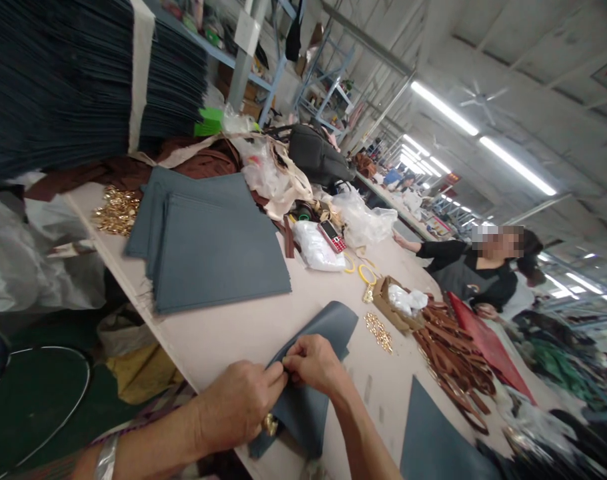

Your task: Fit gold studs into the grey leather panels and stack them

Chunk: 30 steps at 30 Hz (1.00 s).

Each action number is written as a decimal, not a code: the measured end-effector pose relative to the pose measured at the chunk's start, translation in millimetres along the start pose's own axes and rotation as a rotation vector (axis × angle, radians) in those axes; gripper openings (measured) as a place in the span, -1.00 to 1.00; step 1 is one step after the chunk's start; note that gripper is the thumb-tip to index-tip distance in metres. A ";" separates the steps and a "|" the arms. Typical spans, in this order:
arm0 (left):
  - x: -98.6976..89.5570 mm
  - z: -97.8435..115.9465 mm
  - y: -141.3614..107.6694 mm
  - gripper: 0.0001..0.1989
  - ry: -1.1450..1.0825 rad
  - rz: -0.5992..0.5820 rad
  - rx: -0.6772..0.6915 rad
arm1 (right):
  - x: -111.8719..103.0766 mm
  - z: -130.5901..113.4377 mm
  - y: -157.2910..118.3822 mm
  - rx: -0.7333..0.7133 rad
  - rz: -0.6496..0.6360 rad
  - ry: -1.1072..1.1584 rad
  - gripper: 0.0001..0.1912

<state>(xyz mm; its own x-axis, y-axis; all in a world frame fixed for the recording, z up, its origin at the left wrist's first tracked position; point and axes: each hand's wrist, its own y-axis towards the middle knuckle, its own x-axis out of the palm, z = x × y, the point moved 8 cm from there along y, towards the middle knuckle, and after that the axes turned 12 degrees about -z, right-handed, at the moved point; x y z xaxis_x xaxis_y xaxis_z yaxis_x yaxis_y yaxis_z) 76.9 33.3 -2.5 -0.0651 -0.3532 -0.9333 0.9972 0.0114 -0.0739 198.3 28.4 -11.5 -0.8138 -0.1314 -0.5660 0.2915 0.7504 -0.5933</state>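
Observation:
Close to the table's front edge, a dark blue-grey leather-like panel (303, 417) is bent up between my hands. My left hand (241, 400) pinches its edge with thumb and forefinger, and some gold-coloured metal pieces (269, 425) show beneath that hand's curled fingers. From the other side, my right hand (313, 363) is closed on the same edge, its fingertips almost touching the left ones. Whatever small part may sit between the fingertips is hidden. Beyond my hands lies a stack of similar panels (223, 257). Small gold fittings (378, 333) are scattered to the right.
A gold hardware heap (116, 210) sits at the left table edge. Further back are a red phone (332, 237) on a white bag, yellow rings (367, 274) and a cardboard box (396, 313). Brown straps (451, 353) lie rightward, near a person (471, 273) across the table.

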 end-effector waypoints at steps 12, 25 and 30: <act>8.4 -11.0 -1.3 -0.39 -0.085 0.108 0.022 | -17.7 -8.1 -20.7 -0.011 0.208 -0.124 -0.89; -14.0 -3.6 -7.7 -0.52 -0.201 0.270 0.105 | -52.3 79.1 -103.5 -0.189 0.733 0.321 -0.41; -33.6 19.0 -18.1 -0.75 -0.367 0.252 0.093 | -126.7 169.6 -204.7 -0.017 0.924 0.169 -0.38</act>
<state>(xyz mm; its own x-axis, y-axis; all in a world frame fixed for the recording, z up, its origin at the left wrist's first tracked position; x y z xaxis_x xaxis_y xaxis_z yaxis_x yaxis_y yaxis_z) 61.7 27.2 37.0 0.1806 -0.6585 -0.7306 0.9805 0.0615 0.1869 327.0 -218.4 84.6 -0.3257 0.6162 -0.7171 0.8525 0.5194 0.0591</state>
